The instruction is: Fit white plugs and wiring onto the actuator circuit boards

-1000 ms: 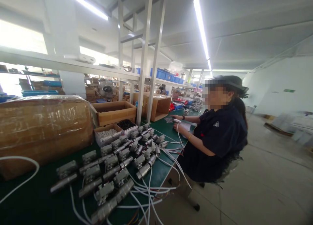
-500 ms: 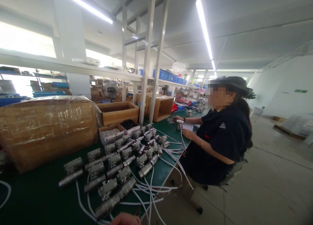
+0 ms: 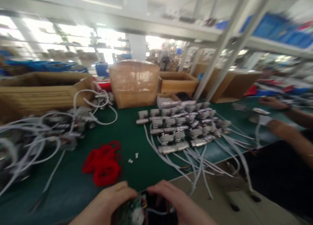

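Both my hands meet at the bottom edge of the view over the front of the green bench [image 3: 129, 133]. My left hand [image 3: 107, 202] and my right hand [image 3: 178, 203] are closed round a small green circuit board with wires [image 3: 137, 212], held between them. The picture is blurred by motion, so the part's details are unclear. A red bundle of wire [image 3: 105, 164] lies on the mat just beyond my left hand. Two tiny white bits [image 3: 133, 158] lie near it.
Rows of grey metal units with white cables [image 3: 182, 127] cover the bench's middle right. A tangle of white-cabled parts [image 3: 36, 133] lies at left. Cardboard boxes [image 3: 134, 83] stand behind. A co-worker's arms [image 3: 283, 127] reach over the bench at right.
The view has swung left and down from the co-worker to the bench in front of me. My hands have come into view, holding the small board.
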The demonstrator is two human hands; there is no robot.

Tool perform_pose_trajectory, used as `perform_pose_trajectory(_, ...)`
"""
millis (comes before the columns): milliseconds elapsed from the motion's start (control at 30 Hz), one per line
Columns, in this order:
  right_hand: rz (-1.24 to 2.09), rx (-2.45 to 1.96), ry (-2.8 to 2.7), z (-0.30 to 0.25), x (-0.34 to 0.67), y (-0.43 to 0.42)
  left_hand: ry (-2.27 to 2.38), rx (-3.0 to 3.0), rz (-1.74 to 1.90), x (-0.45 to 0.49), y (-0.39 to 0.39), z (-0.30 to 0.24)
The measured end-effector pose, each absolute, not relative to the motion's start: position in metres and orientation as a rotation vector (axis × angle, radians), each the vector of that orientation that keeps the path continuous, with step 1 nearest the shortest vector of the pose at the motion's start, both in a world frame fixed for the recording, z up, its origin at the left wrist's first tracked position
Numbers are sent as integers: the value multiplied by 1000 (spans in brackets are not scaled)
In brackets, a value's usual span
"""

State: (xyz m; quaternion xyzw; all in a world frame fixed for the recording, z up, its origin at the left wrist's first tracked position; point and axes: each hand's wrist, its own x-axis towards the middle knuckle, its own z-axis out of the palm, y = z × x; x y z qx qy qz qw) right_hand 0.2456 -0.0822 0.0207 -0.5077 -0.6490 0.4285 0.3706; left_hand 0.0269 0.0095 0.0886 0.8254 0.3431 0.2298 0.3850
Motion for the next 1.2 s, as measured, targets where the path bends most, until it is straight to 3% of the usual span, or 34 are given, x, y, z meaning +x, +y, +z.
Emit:
perform_pose_trajectory(167,1094,-1288,-1585,14,218,-76,967,2050,182,12,7,83)
perform_pose_trajectory(400,1001,-1256,-1394,-5,197,-58,938,2044,135,14,17,88)
perform_pose_trajectory(633,1194,-1206,-1176,-4,193,-35,1104,1940,343,10,28,77)
perform_pose_trajectory(1033,358,-1383,-1613,-20,170,-69,1415,1791,966,31,-7,31)
perform_pose_trajectory(1100,338,-1404,-1592,-25,171,-69,1448,1822,953,32,-13,27)
perform_pose_trajectory(1200,559,-1355,-1523,-23,184,-56,1401,1872,859,27,-16,24)
